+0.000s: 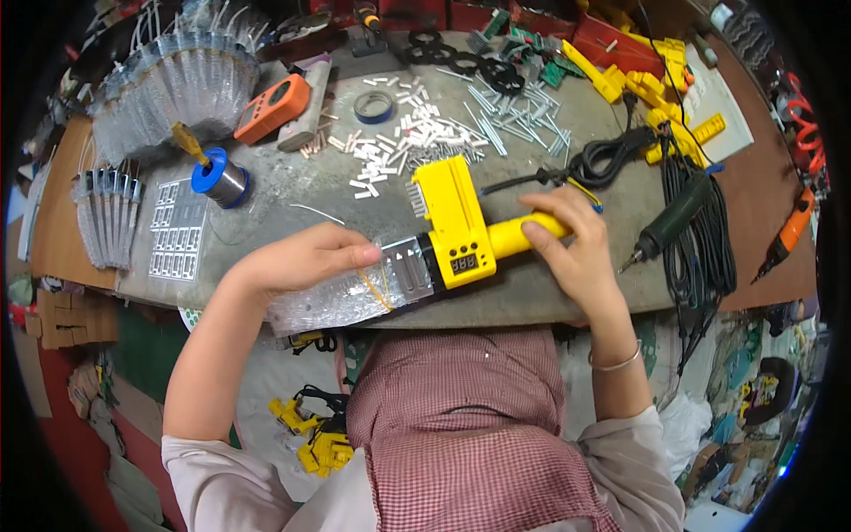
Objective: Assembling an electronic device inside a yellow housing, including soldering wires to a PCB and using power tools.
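By the right hand, the end of the yellow handle is covered. Most fingers of the left hand are hidden, and what is enclosed in the clear wrap at the near edge of the worktop cannot be told clearly. Toward the left edge, the print on the label sheet is too small to be read. The apron is cut off by the lower picture edge.

A digit display sits on the yellow tool; print on the label sheet is illegible
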The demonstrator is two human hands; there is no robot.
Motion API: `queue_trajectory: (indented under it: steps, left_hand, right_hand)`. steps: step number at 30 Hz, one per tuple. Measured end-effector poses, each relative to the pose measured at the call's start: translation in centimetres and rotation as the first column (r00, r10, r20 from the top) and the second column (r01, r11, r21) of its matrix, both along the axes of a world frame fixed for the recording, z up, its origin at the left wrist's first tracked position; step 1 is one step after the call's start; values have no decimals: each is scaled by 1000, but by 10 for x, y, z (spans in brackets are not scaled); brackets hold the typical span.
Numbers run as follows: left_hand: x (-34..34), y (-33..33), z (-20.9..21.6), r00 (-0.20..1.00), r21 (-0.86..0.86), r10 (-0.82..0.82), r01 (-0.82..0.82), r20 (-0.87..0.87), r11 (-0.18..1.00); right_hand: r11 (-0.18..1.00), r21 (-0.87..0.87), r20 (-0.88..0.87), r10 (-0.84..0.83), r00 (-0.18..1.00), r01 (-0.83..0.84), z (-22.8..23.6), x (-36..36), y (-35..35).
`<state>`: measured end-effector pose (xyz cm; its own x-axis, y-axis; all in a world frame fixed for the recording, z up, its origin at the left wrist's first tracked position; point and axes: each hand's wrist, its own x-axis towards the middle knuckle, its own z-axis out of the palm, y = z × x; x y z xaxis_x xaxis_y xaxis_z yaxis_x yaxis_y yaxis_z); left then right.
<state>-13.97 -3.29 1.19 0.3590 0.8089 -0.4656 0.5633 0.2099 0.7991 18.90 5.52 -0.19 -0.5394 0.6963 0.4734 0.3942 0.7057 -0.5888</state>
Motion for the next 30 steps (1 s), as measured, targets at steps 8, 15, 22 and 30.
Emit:
queue_trajectory:
  steps: [8, 15, 22, 30]
  left_hand:
    - [5, -6, -7, 995, -16, 94, -93, 43, 995]
    - [6, -3, -5, 996, -4, 72, -72, 46, 997]
    - [15, -10, 16, 992, 141, 73, -58, -102, 988]
    - [55, -62, -11, 771, 863, 428, 305, -472, 402]
  right_hand:
    - [1000, -31, 30, -1, 1000, 1, -9, -3, -2]
    - [998, -52, 55, -17, 998, 19, -13, -5, -1]
    - [999, -31, 67, -32, 997, 34, -9, -3, -6]
    - [983, 160, 121, 68, 990, -87, -13, 8, -2]
